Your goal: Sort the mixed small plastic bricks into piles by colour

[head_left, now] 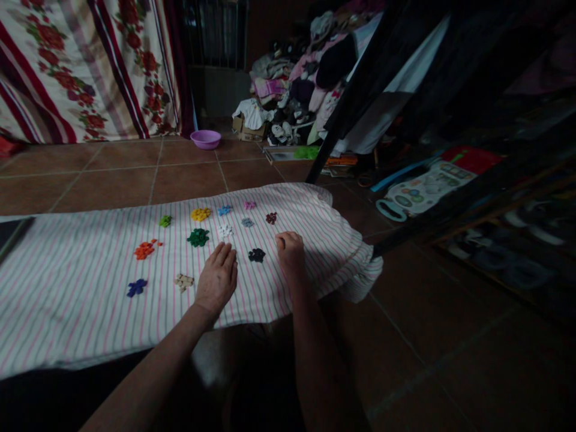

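Note:
My left hand (218,277) lies flat on the striped cloth, palm down, fingers stretched out just below a small pile of white pieces (225,231). To the right, my right hand (290,252) is closed with curled fingers; whatever they may hold is hidden. Between the two hands sits a pile of black pieces (257,255). Brown pieces (271,218) lie just beyond my right hand, and grey pieces (247,222) are left of them. Dark green pieces (198,237) and beige pieces (184,282) are grouped left of my left hand.
More piles on the cloth (90,264) are orange (144,250), dark blue (137,287), light green (165,221), yellow (200,214), light blue (224,210) and pink (249,205). A dark flat object (13,235) lies at the left edge. A purple basin (206,140) stands on the floor.

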Tool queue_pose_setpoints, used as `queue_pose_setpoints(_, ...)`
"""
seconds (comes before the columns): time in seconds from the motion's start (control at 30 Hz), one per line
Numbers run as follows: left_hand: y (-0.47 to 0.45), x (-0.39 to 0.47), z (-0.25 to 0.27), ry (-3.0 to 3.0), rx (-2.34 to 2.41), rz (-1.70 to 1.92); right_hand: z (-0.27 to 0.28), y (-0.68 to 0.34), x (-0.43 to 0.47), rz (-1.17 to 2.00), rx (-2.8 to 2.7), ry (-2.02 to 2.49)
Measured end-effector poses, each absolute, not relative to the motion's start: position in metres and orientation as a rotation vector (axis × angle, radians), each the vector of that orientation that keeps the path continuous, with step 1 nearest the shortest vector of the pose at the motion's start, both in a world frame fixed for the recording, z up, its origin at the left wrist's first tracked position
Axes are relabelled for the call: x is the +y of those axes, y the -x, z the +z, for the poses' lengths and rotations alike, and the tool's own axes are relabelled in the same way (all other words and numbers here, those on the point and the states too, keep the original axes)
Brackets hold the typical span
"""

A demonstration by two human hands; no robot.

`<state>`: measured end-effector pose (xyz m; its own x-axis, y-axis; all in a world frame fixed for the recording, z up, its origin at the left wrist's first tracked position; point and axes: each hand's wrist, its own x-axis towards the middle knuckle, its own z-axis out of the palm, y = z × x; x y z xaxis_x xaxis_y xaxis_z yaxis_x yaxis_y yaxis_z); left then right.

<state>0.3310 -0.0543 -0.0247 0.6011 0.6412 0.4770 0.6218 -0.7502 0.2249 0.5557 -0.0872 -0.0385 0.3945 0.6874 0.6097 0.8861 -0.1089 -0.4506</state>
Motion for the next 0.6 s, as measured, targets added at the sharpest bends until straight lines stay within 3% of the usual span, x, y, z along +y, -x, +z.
queue_pose_setpoints(0.37,-0.332,-0.053,-0.028,-2.729,1.089,0.948,-0.033,-0.556,-0.087,-0.253,-1.383,1.767)
queue_pose_setpoints(0.6,-0.332,-0.053,-0.027,-2.699,1.070,0.930,-0.018,-0.551,-0.081,-0.377,-1.325,1.691)
